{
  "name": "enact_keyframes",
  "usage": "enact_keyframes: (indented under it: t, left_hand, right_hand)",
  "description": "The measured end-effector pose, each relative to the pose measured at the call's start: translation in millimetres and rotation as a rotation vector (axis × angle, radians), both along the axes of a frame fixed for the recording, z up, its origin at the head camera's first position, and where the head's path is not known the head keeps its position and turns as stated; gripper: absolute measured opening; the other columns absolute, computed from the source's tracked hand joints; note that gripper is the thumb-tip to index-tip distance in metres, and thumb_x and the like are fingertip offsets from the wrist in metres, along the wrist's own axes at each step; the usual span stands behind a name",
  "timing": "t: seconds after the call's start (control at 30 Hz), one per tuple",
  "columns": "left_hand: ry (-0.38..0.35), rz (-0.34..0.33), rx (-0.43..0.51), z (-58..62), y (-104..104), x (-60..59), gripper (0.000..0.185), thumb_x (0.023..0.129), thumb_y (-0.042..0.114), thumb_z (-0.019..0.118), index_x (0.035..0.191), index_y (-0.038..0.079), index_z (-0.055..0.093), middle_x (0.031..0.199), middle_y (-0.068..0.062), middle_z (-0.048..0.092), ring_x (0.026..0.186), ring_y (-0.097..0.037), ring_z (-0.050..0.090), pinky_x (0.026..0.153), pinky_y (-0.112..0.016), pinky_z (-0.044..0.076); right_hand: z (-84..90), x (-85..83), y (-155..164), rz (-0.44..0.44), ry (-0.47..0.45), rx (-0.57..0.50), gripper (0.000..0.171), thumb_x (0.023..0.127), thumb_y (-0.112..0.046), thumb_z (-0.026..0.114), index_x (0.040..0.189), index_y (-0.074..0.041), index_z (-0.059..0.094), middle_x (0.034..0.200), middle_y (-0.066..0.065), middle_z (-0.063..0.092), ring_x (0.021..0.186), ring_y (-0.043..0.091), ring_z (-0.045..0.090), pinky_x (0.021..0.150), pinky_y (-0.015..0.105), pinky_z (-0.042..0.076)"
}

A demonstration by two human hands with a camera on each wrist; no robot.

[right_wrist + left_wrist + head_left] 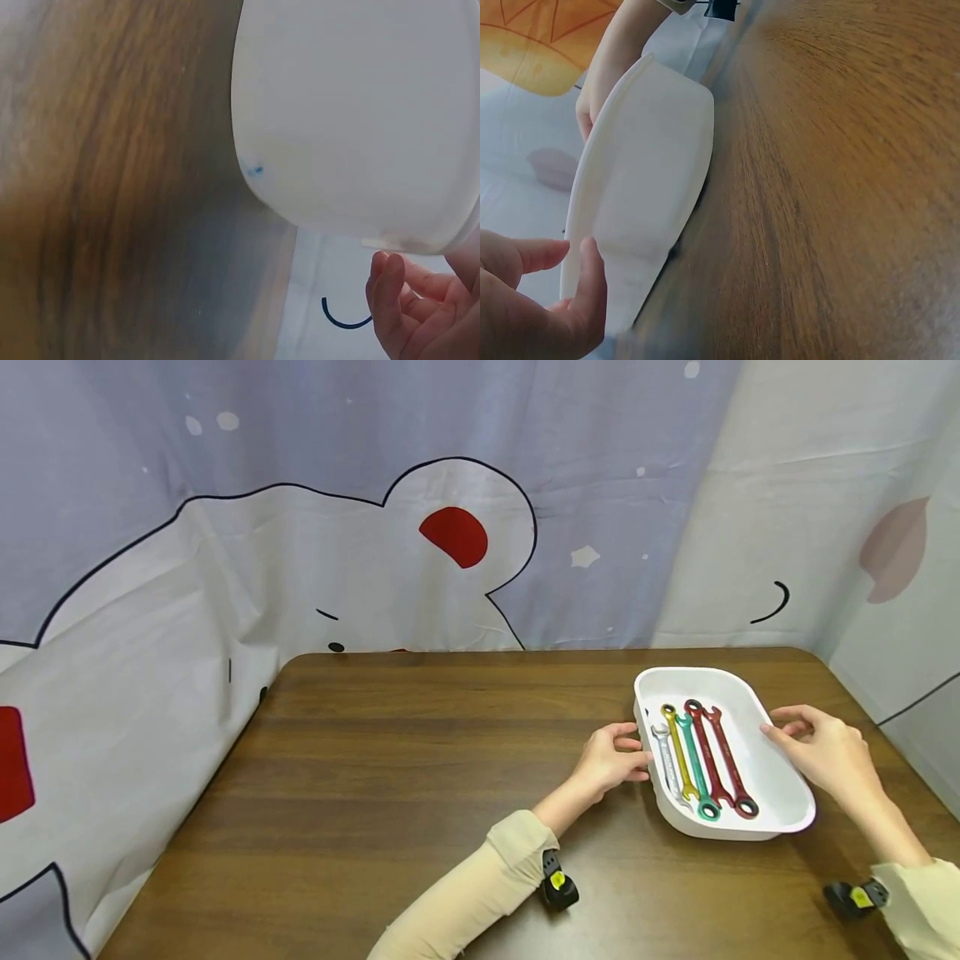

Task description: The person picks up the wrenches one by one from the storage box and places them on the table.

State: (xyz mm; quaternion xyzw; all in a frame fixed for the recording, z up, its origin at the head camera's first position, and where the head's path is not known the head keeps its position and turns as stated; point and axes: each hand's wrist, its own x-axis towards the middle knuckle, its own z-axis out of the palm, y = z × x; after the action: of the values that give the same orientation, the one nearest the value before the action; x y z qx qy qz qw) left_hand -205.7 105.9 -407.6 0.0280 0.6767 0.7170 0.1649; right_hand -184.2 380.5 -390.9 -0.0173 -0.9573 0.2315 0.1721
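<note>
A white plastic tray [776, 793] is at the right of the table, with several combination wrenches side by side in it: a silver one [666, 764], a yellow one [680, 756], a green one [696, 764] and red ones [726, 756]. At the tray's left side, my left hand [609, 760] touches the rim and outer wall with spread, loosely bent fingers [592, 285]. On the opposite side my right hand [828, 756] holds the rim, thumb over the edge and fingers outside. Its bent fingers [390, 300] show beside the tray wall in the right wrist view.
The brown wooden table [375, 793] stretches away to the left. A printed curtain [337, 552] hangs right behind its far edge and along the sides. Black wrist cameras [558, 889] are strapped at both sleeves.
</note>
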Motion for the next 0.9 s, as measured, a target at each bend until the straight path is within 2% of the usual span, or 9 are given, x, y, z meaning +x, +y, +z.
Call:
enact_keyframes:
  t: [0.23, 0.53, 0.8, 0.9]
  left_hand:
    - [-0.029, -0.010, 0.053, -0.9, 3.0, -0.1, 0.044, 0.085, -0.007, 0.065, 0.128, -0.002, 0.056, 0.093, -0.006, 0.063, 0.072, -0.019, 0.065, 0.065, -0.031, 0.062]
    - [-0.041, -0.019, 0.050, -3.6, 4.8, -5.1, 0.042, 0.085, -0.007, 0.066, 0.125, -0.002, 0.058, 0.094, -0.011, 0.068, 0.073, -0.017, 0.067, 0.069, -0.031, 0.062]
    - [-0.049, -0.026, 0.079, -1.9, 7.2, -5.8, 0.046, 0.082, -0.014, 0.064, 0.126, -0.005, 0.056, 0.103, -0.019, 0.067, 0.070, -0.017, 0.066, 0.068, -0.029, 0.062]
    - [-0.057, -0.018, 0.094, -1.8, 8.9, -6.5, 0.046, 0.081, -0.016, 0.063, 0.126, -0.006, 0.056, 0.101, -0.019, 0.067, 0.069, -0.016, 0.065, 0.069, -0.030, 0.062]
  right_hand:
    - [-2.2, -0.1, -1.8, 0.002, -0.030, -0.006, 0.038, 0.089, -0.030, 0.067, 0.110, 0.002, 0.065, 0.090, 0.024, 0.070, 0.064, 0.002, 0.056, 0.049, 0.021, 0.037]
    - [-1.4, 0.4, -5.8, 0.009, -0.018, 0.011, 0.033, 0.089, -0.022, 0.066, 0.110, 0.003, 0.063, 0.084, 0.018, 0.067, 0.058, -0.005, 0.044, 0.049, 0.022, 0.034]
    - [-2.9, -0.8, -7.1, 0.008, 0.025, 0.009, 0.030, 0.086, -0.017, 0.066, 0.108, 0.004, 0.064, 0.081, 0.018, 0.067, 0.058, -0.011, 0.041, 0.049, 0.022, 0.035]
    - [-3.1, -1.0, -6.8, 0.004, 0.025, 0.006, 0.030, 0.086, -0.017, 0.066, 0.108, 0.004, 0.065, 0.081, 0.018, 0.067, 0.057, -0.012, 0.040, 0.049, 0.022, 0.035]
